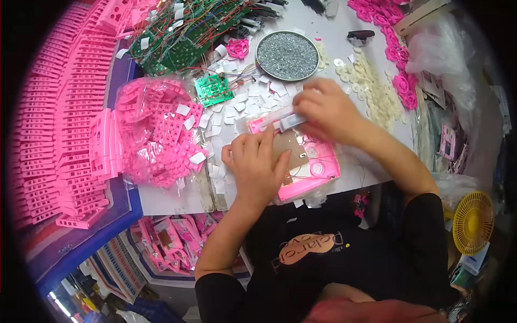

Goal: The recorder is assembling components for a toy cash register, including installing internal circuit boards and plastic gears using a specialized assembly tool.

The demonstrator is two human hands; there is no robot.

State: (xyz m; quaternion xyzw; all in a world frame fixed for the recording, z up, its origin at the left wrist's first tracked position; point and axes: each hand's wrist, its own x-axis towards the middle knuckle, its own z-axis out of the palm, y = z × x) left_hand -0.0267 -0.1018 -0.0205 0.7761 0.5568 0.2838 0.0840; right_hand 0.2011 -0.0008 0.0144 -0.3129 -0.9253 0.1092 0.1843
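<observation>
A pink plastic housing (308,187) lies on the white worktable in front of me, its inside facing up. A brown circuit board (297,155) sits in it, with thin wires and a round pink ring beside it. My left hand (254,166) grips the housing's left side, thumb resting on the board and index finger near the far end. At that far end is a whitish, partly see-through plastic strip (276,116). My right hand (331,111) is closed on a pale grey plastic piece (291,120) beside this strip; its fingertips are partly hidden and slightly blurred.
A round tray of small screws (288,55) stands beyond the housing. White paper bits (245,105) and a green circuit board (214,90) lie left of it. A bag of pink parts (156,134), stacked pink housings (75,124), cream discs (371,89) and a yellow fan (473,223) surround the workspace.
</observation>
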